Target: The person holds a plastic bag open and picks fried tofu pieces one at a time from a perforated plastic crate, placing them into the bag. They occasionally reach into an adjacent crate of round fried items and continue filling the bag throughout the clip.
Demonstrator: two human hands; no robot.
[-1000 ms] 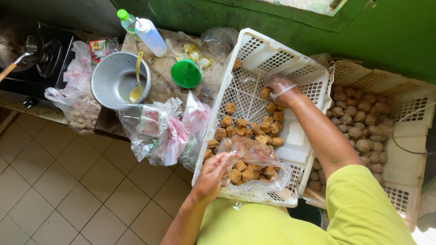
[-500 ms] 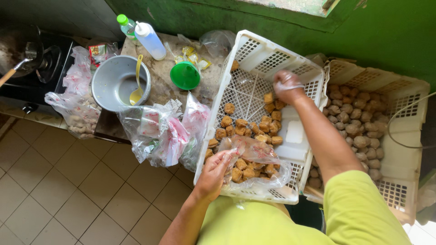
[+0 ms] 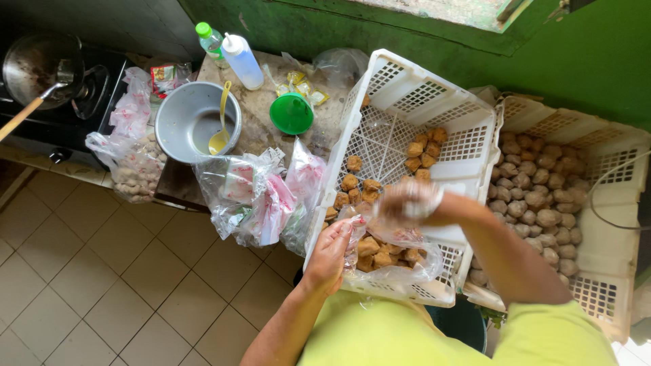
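My left hand (image 3: 332, 252) grips the rim of a clear plastic bag (image 3: 397, 261) half full of brown fried tofu pieces, holding it open inside a white slotted crate (image 3: 468, 146). My right hand (image 3: 407, 202), blurred and covered by a thin plastic glove, hovers just above the bag's mouth; I cannot tell what is in it. More loose tofu pieces (image 3: 424, 150) lie on the crate's floor beyond the bag.
A second white crate (image 3: 610, 196) of pale round balls stands to the right. On the counter are a metal bowl with a yellow spoon (image 3: 196, 122), a green funnel (image 3: 291, 112), two bottles (image 3: 234, 57) and several plastic bags (image 3: 261, 196). A pan (image 3: 41, 64) sits on a stove far left.
My right hand has come back from the far end of the crate to just above the bag's mouth. My left hand stays on the bag.
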